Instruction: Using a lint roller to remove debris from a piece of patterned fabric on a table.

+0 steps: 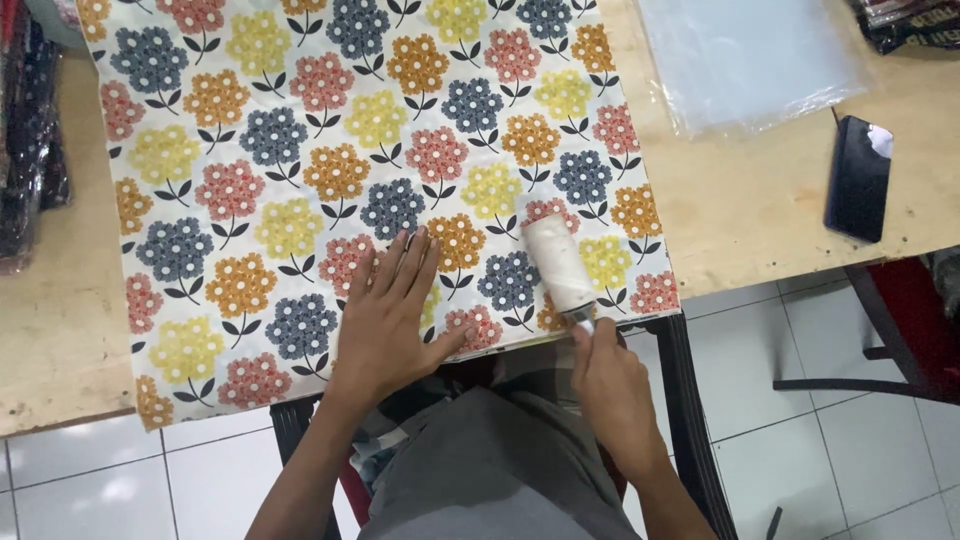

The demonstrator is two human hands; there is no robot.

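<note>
Head view, looking down on a pale wooden table (760, 215) with a rough, worn top, set over a floor of white square tiles (800, 420). At the far left edge lay dark folded goods in clear wrapping (25, 150). Across the table's middle a flat rectangle of floral cloth (250, 180) was spread, cream-grounded and printed with rounded flower clusters in yellow, orange, pink and slate blue on thin dark stems; its near edge hung slightly over the table's rim. The left hand (385, 320) rested palm-down on the cloth, fingers extended and close together, holding nothing. Just to its right a lint roller (558, 265), a white cylinder with a short metal neck, lay tilted on the cloth near its lower right corner. The right hand (612, 385) was closed around the roller's handle at the table's edge. Farther right lay a stack of clear plastic bags (750, 60), glossy and flat, then a dark phone (857, 178). A red-seated stool with a black frame (905, 330) stood at the lower right.
</note>
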